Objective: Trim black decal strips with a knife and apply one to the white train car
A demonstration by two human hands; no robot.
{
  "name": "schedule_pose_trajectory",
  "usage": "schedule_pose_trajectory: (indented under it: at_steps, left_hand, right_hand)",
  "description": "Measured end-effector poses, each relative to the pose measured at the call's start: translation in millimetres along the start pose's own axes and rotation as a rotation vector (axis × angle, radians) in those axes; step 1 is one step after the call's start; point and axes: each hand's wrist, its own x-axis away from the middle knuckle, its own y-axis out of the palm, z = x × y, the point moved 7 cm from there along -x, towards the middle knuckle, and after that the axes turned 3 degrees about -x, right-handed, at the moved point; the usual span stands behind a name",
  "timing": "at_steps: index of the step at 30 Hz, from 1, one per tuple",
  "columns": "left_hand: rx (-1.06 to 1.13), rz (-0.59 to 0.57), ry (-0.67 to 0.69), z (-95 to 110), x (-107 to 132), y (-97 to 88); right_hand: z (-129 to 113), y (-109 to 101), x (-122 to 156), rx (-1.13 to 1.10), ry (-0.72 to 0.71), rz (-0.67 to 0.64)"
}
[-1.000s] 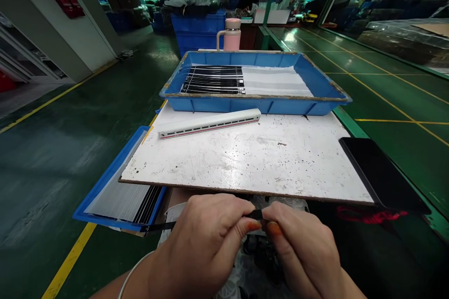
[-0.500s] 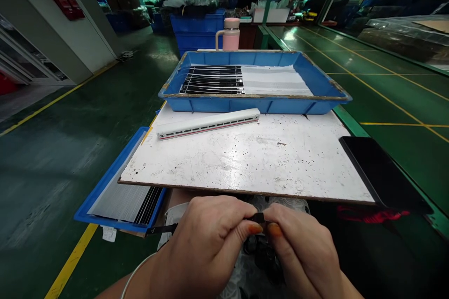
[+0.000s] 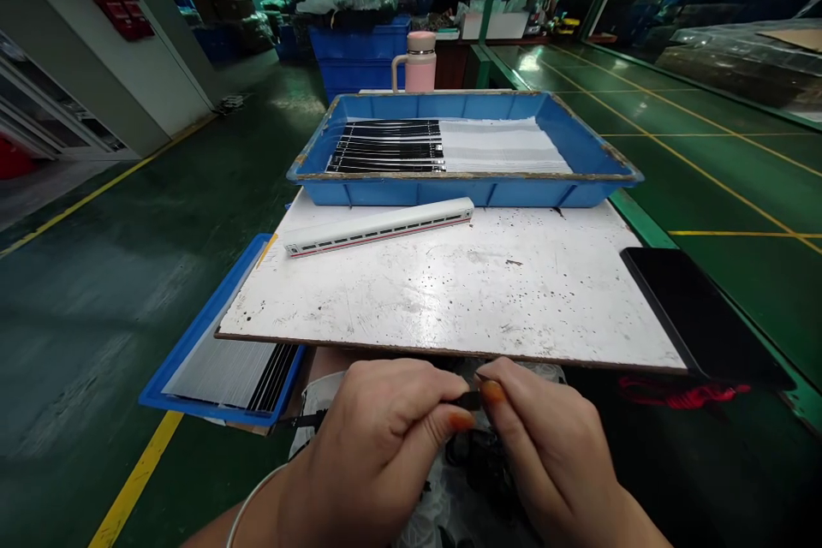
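My left hand (image 3: 391, 437) is closed in a pinch around a thin black strip (image 3: 470, 400). The strip's short end pokes out between thumb and forefinger, and a dark length shows on the far side of the wrist. Right beside that end, my right hand (image 3: 552, 437) has thumb and forefinger pressed together; whatever is between them is too small or hidden to make out. Both hands hover over the lap, just below the white tabletop's (image 3: 411, 300) front edge. On the tabletop lies a white model train car body (image 3: 378, 227) with a red line and dark windows.
A blue tray (image 3: 398, 191) at the tabletop's back holds rows of black and white strips. Lower left, another blue tray (image 3: 151, 390) holds similar pieces. A black phone-like slab (image 3: 699, 317) lies at the right edge. A pink mug (image 3: 420, 73) stands behind. People sit far back.
My right thumb and forefinger have shifted slightly up and turned at the strip's end. My left hand keeps its pinch. The view has moved slightly.
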Motion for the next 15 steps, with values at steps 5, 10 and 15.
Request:
schedule_pose_trajectory:
  at_steps: [5, 10, 15]
  left_hand:
    - [-0.048, 0.034, 0.018, 0.0, 0.8, -1.2]
    - [-0.048, 0.005, 0.028, -0.3, 1.6, 3.1]
    - [-0.081, 0.027, 0.027, -0.2, 1.8, 0.7]
  right_hand:
    - [-22.1, -5.4, 3.5, -0.050, -0.112, 0.037]
    - [-21.9, -0.7, 1.4, -0.046, -0.082, -0.001]
    - [-19.0, 0.0, 1.6, -0.066, -0.086, -0.003]
